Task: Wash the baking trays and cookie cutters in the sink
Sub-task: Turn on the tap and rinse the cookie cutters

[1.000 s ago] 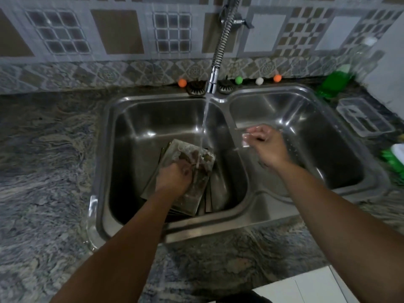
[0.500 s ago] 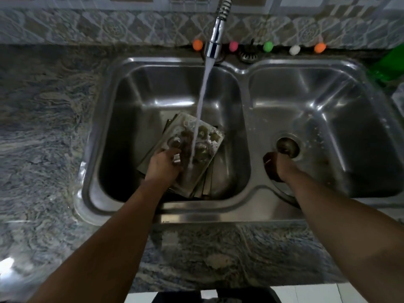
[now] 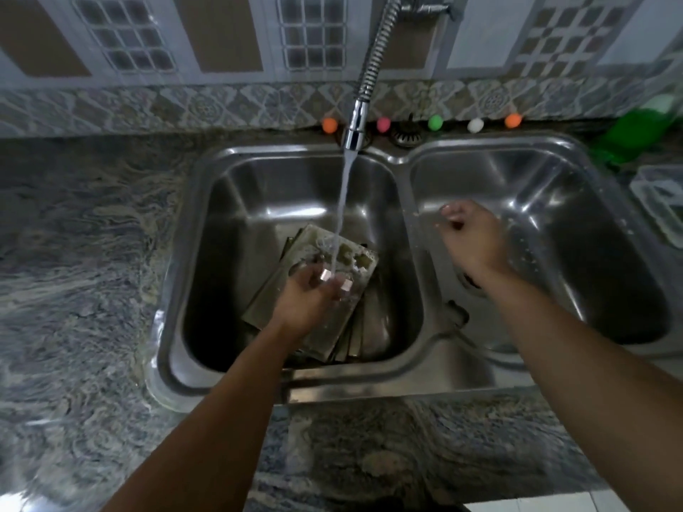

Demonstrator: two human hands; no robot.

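A stack of grimy baking trays (image 3: pixel 364 327) leans in the left basin of the steel double sink (image 3: pixel 403 375). On the top tray lie several small cookie cutters (image 3: pixel 356 258), wet from the faucet (image 3: pixel 355 133) stream that lands on them. My left hand (image 3: pixel 310 301) hovers over the trays, palm up and fingers curled apart in the running water, with nothing clearly in it. Over the right basin my right hand (image 3: pixel 475 240) is raised, its fingers loosely closed with no object visible inside.
Small coloured balls (image 3: pixel 435 122) line the sink's back rim. A green bottle (image 3: pixel 635 133) and a clear plastic container (image 3: pixel 661 203) stand on the counter at right. A dark small object (image 3: pixel 457 313) rests by the divider. Marbled stone counter (image 3: pixel 85 271) surrounds the sink.
My right hand has lifted from near the right basin's drain to above the basin. My left hand has turned palm up under the stream, off the tray. The view has tilted up.
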